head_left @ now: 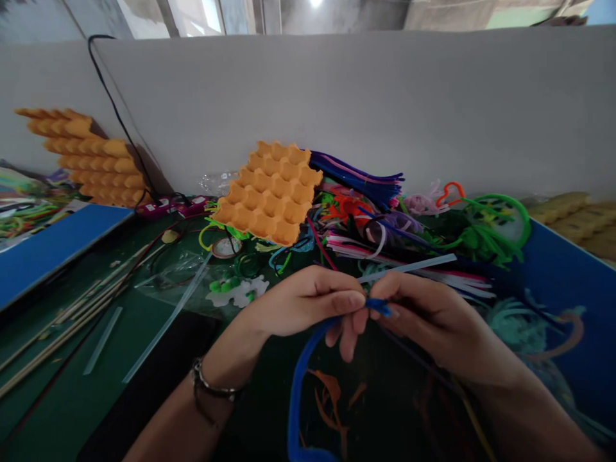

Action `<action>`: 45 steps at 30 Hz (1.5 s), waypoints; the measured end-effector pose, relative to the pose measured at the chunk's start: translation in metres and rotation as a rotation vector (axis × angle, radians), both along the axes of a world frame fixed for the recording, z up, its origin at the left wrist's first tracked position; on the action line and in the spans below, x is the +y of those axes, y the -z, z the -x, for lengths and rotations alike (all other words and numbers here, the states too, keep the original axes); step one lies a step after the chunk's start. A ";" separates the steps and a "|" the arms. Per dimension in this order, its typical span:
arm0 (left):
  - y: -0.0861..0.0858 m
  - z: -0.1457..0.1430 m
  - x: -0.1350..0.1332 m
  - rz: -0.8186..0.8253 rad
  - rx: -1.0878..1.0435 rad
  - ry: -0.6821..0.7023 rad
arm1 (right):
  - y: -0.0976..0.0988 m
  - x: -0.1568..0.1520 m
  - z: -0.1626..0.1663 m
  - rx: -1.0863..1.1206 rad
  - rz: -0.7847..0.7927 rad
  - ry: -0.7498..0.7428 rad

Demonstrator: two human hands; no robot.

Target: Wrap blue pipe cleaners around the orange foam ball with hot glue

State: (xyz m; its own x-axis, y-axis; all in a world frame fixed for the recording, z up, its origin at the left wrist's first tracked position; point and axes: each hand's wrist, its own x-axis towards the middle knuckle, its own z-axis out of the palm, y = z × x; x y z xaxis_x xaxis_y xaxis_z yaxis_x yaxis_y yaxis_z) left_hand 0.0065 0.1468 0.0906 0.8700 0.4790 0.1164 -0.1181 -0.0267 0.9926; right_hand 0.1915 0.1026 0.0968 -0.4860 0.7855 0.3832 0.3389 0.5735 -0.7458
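A blue pipe cleaner (pixel 297 391) runs up from the bottom of the view in a curve and ends between my hands. My left hand (pixel 312 298) is closed on it, thumb pressed against the fingers. Close beside it, my right hand (pixel 423 314) pinches the short blue end at thumb and fingertips. Behind the hands lies a translucent glue stick (pixel 428 264), partly hidden by the fingers. Orange scraps (pixel 332 398) lie on the dark surface beneath.
An orange egg tray (pixel 274 192) leans at the back, beside bundled dark-blue pipe cleaners (pixel 356 173) and a colourful heap. Wooden sticks (pixel 72 321) and a long glue stick (pixel 168 317) lie to the left. Blue panels (pixel 568 301) stand at the right. A grey wall (pixel 337 90) closes the back.
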 end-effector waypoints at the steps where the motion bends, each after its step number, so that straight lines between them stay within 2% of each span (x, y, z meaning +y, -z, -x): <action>1: 0.001 -0.001 0.001 0.049 0.000 0.005 | -0.001 -0.001 -0.001 -0.082 -0.130 0.053; 4: 0.004 -0.003 0.002 0.135 0.010 0.024 | -0.001 -0.003 -0.004 -0.274 -0.438 0.123; 6: 0.006 -0.005 0.003 0.135 0.005 0.022 | 0.000 -0.004 -0.007 -0.357 -0.545 0.133; 10: 0.005 -0.006 0.002 -0.015 0.034 -0.033 | -0.002 -0.003 -0.008 -0.435 -0.575 0.152; 13: 0.002 -0.005 0.002 -0.300 0.072 -0.086 | -0.004 -0.004 -0.007 -0.420 -0.541 0.152; 16: -0.001 -0.002 0.004 -0.624 0.071 -0.124 | -0.008 -0.006 -0.004 -0.327 -0.416 0.107; 19: -0.002 -0.001 0.004 -0.893 0.089 -0.188 | -0.009 -0.007 0.000 -0.184 -0.201 0.081; 25: 0.006 -0.002 0.001 -1.545 0.199 -0.561 | 0.003 -0.002 0.007 0.243 0.489 0.126; 28: 0.010 -0.002 0.001 -1.716 0.233 -0.662 | 0.006 -0.001 0.010 0.365 0.617 0.097; 30: 0.009 -0.001 0.002 -1.675 0.223 -0.651 | 0.006 -0.002 0.013 0.310 0.522 0.143; 31: 0.008 -0.001 0.003 -1.607 0.213 -0.632 | 0.005 -0.002 0.014 0.246 0.409 0.198; 35: 0.002 0.002 0.007 -1.229 0.148 -0.454 | 0.005 -0.005 0.013 -0.072 -0.278 0.450; 38: -0.003 0.002 0.007 -1.049 0.112 -0.335 | 0.007 -0.006 0.009 -0.278 -0.676 0.491; 41: -0.004 0.001 0.006 -0.998 0.111 -0.333 | 0.009 -0.005 0.005 -0.436 -0.850 0.460; 45: -0.002 0.001 0.007 -1.088 0.142 -0.388 | 0.008 -0.002 0.005 -0.508 -0.886 0.495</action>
